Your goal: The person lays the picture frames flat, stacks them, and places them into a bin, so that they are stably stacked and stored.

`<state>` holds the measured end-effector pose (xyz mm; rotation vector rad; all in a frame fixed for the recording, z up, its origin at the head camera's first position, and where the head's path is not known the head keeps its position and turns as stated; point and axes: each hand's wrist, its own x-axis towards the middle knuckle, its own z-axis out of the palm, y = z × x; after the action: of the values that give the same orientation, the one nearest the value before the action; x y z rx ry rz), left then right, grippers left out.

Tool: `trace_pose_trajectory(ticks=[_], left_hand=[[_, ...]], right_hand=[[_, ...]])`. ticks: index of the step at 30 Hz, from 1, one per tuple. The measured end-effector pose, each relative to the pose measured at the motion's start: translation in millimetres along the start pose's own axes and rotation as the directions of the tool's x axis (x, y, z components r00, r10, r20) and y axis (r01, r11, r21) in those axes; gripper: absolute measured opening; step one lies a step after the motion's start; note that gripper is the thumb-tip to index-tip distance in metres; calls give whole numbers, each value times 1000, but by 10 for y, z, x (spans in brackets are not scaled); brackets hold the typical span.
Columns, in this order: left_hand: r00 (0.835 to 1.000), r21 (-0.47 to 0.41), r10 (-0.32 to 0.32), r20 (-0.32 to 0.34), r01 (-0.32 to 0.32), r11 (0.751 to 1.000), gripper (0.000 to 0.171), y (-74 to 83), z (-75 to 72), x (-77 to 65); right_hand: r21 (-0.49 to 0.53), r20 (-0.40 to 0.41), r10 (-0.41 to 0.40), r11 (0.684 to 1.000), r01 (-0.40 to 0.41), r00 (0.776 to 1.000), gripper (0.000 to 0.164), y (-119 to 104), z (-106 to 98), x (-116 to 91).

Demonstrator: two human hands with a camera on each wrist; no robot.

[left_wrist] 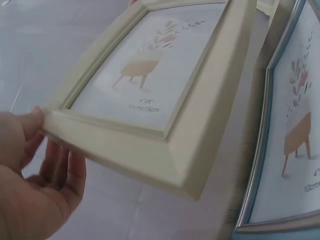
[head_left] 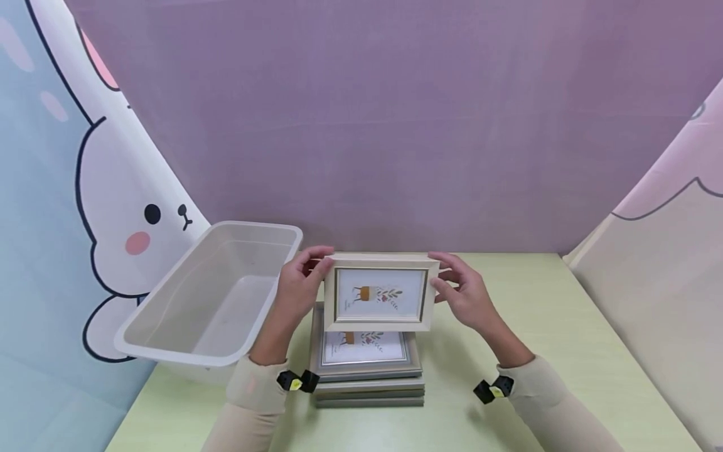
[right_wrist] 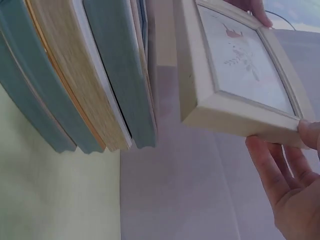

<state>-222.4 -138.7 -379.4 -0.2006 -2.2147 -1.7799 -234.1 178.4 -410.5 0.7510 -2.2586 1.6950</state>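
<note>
Both hands hold a cream picture frame (head_left: 425,307), tilted up above a stack of other frames. My left hand (head_left: 298,285) grips its left end, thumb on the front and fingers behind, as the left wrist view shows on the frame's edge (left_wrist: 115,155). At the opposite end my right hand (head_left: 464,295) pinches it the same way; the right wrist view shows the thumb on the front of the cream frame (right_wrist: 240,120). A print of an orange deer-like figure with leaves fills the frame. Beneath it, a grey-blue picture frame (head_left: 415,358) tops the stack.
Several more frames (head_left: 369,397) lie flat in the stack, with blue-green and wood-coloured sides in the right wrist view. Left of the stack stands a translucent white plastic bin (head_left: 211,359) on the pale green table (head_left: 542,314). A purple cloth (head_left: 395,125) hangs behind.
</note>
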Motion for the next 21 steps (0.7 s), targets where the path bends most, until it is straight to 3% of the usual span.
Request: trace_pose_trajectory(ticks=[3, 6, 11, 17, 21], left_hand=[[998, 19, -38, -44, 39, 999, 23, -11, -5, -20], [991, 86, -113, -70, 119, 989, 22, -42, -15, -45], [974, 243, -207, -88, 222, 944, 25, -108, -32, -97], [975, 407, -216, -49, 217, 887, 33, -193, -38, -138], [983, 466, -184, -20, 172, 868, 35, -287, -33, -172]], right_hand=[[12, 17, 89, 996, -89, 996, 51, 1, 36, 10], [21, 43, 199, 980, -200, 979, 52, 19, 86, 11], [41, 97, 349, 934, -355, 932, 49, 62, 205, -14], [53, 116, 433, 896, -441, 894, 45, 131, 310, -22], [46, 112, 458, 884, -465, 882, 44, 205, 376, -36]])
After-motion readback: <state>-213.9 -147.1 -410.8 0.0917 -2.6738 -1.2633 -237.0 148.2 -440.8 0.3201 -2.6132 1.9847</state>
